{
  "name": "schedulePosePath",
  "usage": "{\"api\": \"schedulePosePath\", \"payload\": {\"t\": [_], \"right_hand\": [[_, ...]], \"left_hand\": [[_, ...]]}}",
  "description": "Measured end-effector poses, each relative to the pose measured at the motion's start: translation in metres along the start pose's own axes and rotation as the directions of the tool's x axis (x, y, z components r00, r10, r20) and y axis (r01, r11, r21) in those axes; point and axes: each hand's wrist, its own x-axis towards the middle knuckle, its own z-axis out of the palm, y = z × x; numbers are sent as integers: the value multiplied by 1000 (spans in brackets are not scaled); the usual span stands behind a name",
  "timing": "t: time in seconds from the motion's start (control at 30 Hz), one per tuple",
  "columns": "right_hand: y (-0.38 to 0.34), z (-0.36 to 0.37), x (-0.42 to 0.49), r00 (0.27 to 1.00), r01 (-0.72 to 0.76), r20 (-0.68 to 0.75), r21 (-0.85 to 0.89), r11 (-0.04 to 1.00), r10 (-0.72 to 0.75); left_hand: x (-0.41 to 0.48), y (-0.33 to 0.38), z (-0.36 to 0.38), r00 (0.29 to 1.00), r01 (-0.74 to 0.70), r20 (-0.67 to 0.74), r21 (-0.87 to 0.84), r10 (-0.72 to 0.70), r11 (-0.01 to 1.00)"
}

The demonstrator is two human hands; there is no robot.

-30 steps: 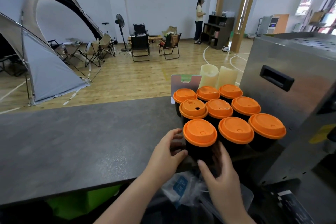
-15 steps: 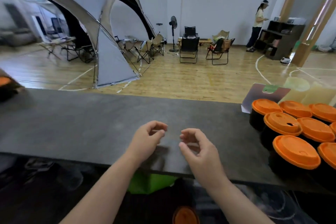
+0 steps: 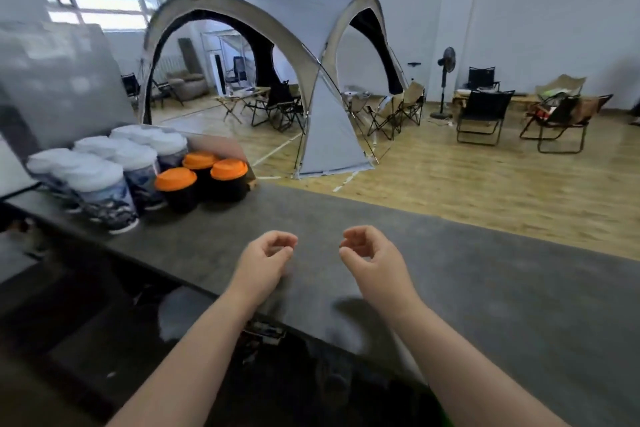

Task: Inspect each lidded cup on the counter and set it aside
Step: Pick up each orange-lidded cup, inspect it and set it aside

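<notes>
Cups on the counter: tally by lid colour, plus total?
Orange-lidded black cups: 3
White-lidded patterned cups: about 6; the cluster is blurred, so the count is not certain
Total: about 9

A grey dome tent [image 3: 294, 0] stands on the wooden floor [image 3: 485, 191], a pedestal fan [image 3: 449, 60] and folding chairs [image 3: 483, 114] to its right.
</notes>
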Motion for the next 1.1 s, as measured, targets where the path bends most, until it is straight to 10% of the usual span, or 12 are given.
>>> {"api": "schedulePosePath", "payload": {"t": [0.47,0.77,1.1], "right_hand": [[-6,239,151,964,-115,229,-85,990,132],[-5,316,198,863,-8,487,-256,967,135],[8,256,167,937,9,348,7,1000,-10]], "left_hand": [[154,-91,-177,864,123,-490,-13,-114,992],[196,-114,-207,926,156,-330,-103,-182,982],[153,-87,-196,993,119,31,-341,-115,933]]}}
